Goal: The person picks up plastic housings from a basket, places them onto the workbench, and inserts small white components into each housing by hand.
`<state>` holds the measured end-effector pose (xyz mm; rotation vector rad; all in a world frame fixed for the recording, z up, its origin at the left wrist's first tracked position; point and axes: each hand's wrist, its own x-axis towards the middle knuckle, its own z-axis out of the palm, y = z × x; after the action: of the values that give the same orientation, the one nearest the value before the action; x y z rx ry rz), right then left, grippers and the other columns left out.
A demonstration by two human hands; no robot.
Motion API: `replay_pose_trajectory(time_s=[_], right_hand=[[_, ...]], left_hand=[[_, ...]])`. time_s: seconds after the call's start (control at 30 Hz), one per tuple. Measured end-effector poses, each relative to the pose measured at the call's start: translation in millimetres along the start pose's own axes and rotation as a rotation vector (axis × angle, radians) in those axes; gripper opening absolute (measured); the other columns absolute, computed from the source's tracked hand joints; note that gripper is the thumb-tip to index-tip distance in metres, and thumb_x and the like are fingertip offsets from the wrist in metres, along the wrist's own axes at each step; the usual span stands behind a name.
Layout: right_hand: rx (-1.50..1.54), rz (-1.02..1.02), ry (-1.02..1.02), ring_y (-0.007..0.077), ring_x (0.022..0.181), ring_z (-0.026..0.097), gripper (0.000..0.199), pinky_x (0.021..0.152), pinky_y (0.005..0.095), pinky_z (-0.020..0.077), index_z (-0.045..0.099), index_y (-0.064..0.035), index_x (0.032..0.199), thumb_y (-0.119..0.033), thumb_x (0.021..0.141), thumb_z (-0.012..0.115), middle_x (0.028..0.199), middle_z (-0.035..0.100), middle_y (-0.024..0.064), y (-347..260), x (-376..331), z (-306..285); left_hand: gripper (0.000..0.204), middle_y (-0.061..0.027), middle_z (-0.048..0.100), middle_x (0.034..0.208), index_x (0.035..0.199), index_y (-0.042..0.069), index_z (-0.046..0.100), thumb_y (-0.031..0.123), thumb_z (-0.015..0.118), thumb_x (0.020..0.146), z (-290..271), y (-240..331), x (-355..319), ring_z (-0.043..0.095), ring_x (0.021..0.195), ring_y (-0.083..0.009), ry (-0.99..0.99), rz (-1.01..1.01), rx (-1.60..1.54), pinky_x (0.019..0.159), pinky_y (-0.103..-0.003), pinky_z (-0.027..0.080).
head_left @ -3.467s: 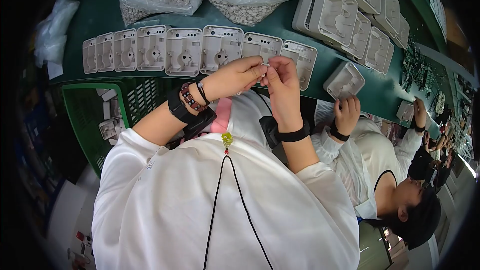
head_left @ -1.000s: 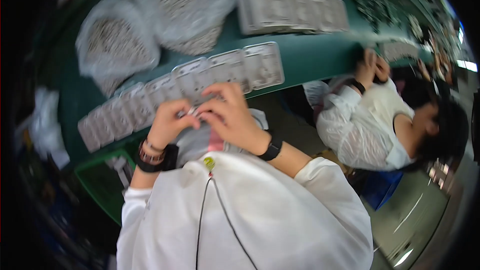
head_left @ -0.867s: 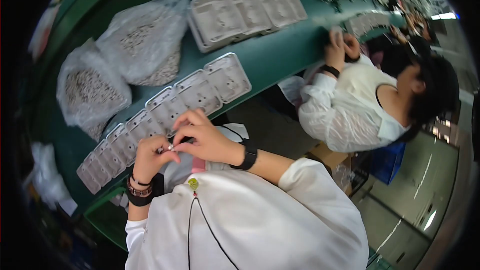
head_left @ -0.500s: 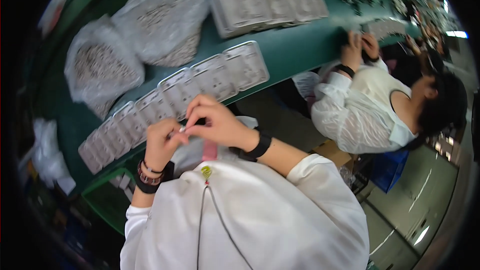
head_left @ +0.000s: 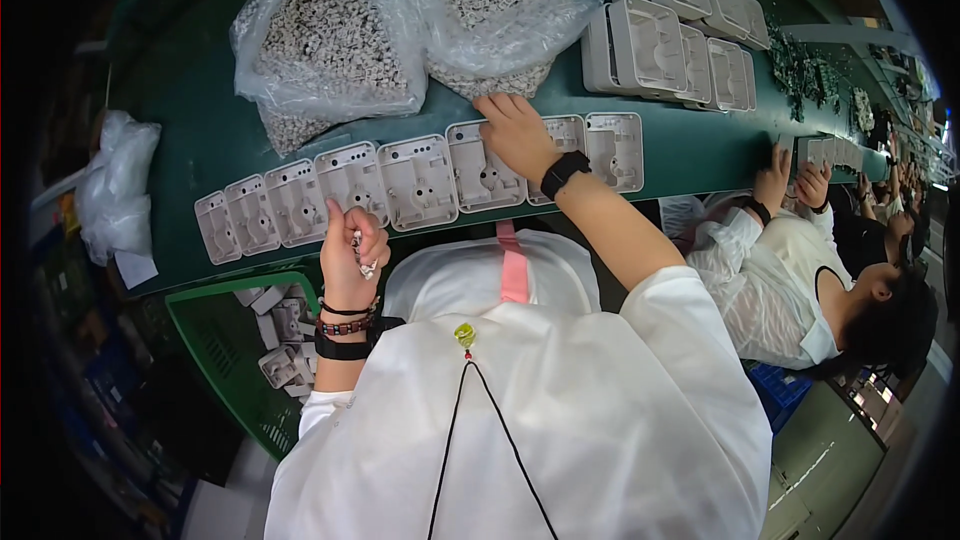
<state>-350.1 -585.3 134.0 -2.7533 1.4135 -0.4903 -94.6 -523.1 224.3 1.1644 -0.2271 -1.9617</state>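
Note:
My left hand (head_left: 352, 252) is closed around several small white plastic parts (head_left: 364, 258), just in front of the row of housings. My right hand (head_left: 522, 145) reaches over a light grey plastic housing (head_left: 487, 187), its bent fingers at the far edge. What those fingers pinch, if anything, is hidden. Similar open housings, such as one left of my right hand (head_left: 418, 165), stand side by side along the bench's near edge. Behind them are two clear plastic bags full of small whitish parts, the left bag (head_left: 335, 45) and the right bag (head_left: 490, 5).
Stacked grey housings (head_left: 655, 45) stand at the back right, with dark green pieces (head_left: 805, 70) beyond. A green crate (head_left: 215, 340) holding grey pieces is below the bench at left. A crumpled plastic bag (head_left: 118, 185) hangs farther left. A co-worker (head_left: 770, 280) sits at right.
My hands were together in front of my chest over a small white piece. They have parted, the right moving forward to a housing. The view has also turned.

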Motion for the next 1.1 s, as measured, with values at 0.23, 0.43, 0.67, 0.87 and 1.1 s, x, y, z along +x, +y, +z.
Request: replay_pose_trajectory(time_s=[0.23,0.43,0.67,0.87,1.1], right_hand=[[-0.064,-0.049,-0.133,0.0197,0.096,0.044,0.011,0.080,0.0311,0.0352,0.063,-0.0047,0.068,-0.012,0.064,0.055,0.103,0.050,0.0045,1.2,10.8,0.6],[-0.057,-0.097,-0.174,0.0213,0.102,0.043,0.013,0.084,0.0320,0.0348,0.064,-0.0042,0.070,-0.012,0.065,0.055,0.110,0.049,0.0049,7.8,6.3,2.3],[0.073,0.019,-0.111,0.0264,0.110,0.040,0.016,0.089,0.0355,0.0331,0.066,-0.0089,0.078,-0.012,0.067,0.055,0.122,0.044,0.0071,15.3,-12.9,-14.7],[0.043,0.056,-0.184,0.0300,0.111,0.039,0.020,0.089,0.0373,0.0330,0.066,-0.0124,0.085,-0.012,0.067,0.058,0.122,0.043,0.0090,8.2,-13.0,-10.2],[0.275,0.277,-0.038,0.0311,0.106,0.040,0.022,0.087,0.0393,0.0332,0.062,-0.0114,0.091,-0.012,0.068,0.062,0.113,0.045,0.0113,-31.1,-25.3,-43.3]], left_hand=[[0.048,0.0039,0.026,0.049,0.064,0.008,0.044,0.045,0.030,0.092,-14.5,3.2,4.2,0.022,0.040,-0.0054,-0.065,-0.124,-0.243,0.039,-0.021,0.016],[0.047,0.0040,0.026,0.050,0.065,0.008,0.043,0.044,0.030,0.092,-10.7,5.1,13.1,0.021,0.040,-0.0053,-0.086,-0.118,-0.275,0.039,-0.021,0.016],[0.040,0.0030,0.031,0.059,0.072,0.006,0.047,0.039,0.035,0.092,-5.9,-0.8,26.7,0.029,0.047,-0.0062,-0.182,-0.282,-0.592,0.042,-0.020,0.023],[0.036,0.0025,0.033,0.062,0.076,0.005,0.050,0.036,0.037,0.092,2.2,-7.2,29.7,0.032,0.051,-0.0068,-0.240,-0.284,-0.578,0.043,-0.020,0.026],[0.032,0.0026,0.034,0.063,0.077,0.005,0.049,0.033,0.040,0.092,15.7,-17.8,35.6,0.033,0.052,-0.0068,-0.216,-0.293,-0.571,0.044,-0.020,0.027]])
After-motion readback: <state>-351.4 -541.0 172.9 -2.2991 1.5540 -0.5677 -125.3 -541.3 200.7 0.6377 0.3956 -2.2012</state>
